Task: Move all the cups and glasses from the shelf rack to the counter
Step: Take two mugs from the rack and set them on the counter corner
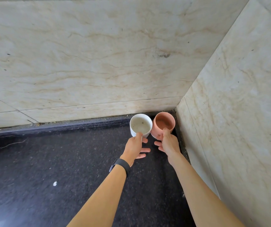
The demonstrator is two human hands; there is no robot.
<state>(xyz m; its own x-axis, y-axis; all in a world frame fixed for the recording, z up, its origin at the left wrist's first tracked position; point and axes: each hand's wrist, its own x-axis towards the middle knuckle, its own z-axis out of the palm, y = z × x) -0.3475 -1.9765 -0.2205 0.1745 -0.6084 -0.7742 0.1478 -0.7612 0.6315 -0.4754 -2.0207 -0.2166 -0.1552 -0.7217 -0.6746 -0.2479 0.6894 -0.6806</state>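
A white cup and a pink cup stand side by side in the back right corner of the black speckled counter. My left hand pinches the near rim of the white cup, thumb inside it. My right hand holds the near rim of the pink cup the same way. Both cups are upright with their mouths up. No shelf rack shows in the head view.
Pale marble walls close the counter at the back and on the right. A black band sits on my left wrist. A small white chip lies on the counter to the left.
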